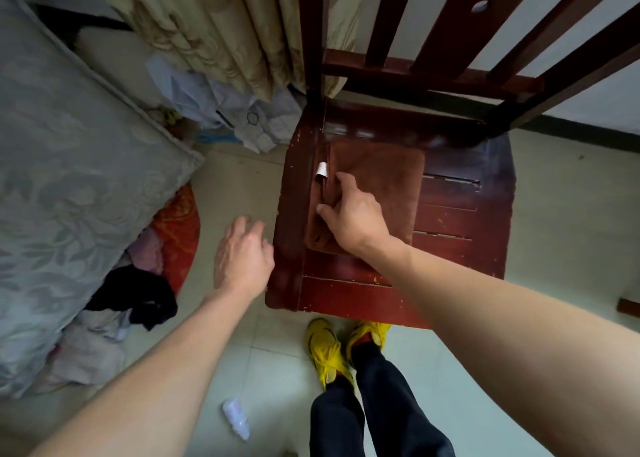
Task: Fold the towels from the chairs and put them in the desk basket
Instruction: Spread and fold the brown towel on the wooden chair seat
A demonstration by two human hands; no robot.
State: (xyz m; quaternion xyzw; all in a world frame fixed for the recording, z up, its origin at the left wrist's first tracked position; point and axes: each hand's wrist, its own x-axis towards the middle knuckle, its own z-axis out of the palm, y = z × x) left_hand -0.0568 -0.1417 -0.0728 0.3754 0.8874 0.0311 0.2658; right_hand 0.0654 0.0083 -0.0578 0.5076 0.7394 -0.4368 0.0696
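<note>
Brown towel [381,183] is lying folded, roughly square, on the seat of the wooden chair [457,221], centre frame, toward the seat's left side. A white label [322,170] sticks out at its left edge.

Right hand [353,214] is set on the towel's left edge. Its fingers [341,179] are curled, with the thumb at the edge, so the fold appears to be pinched. How many layers are caught can't be told from this angle. Left hand [242,256] hovers lower left of the seat, over the floor, fingers loosely spread, nothing held.

Step in hand is judged to be either a last fold or the lift-off.
- All layers should be caught at the folded edge, not only the top one, or the stack will open when raised.
- The left hand is best slid under the near corner so the towel is carried flat.
- The label should be tucked inside.
- The desk basket is not in view, so a turn away from the chair will be needed.

Count:
- towels on the chair: 1
- chairs in view: 1
- hands: 2
- yellow shoes [325,349], bottom centre: 2
- small white bottle [236,418] on the floor, lower left: 1
- loose clothes [138,301] heaped by the bed [69,145], left: not countable
</note>
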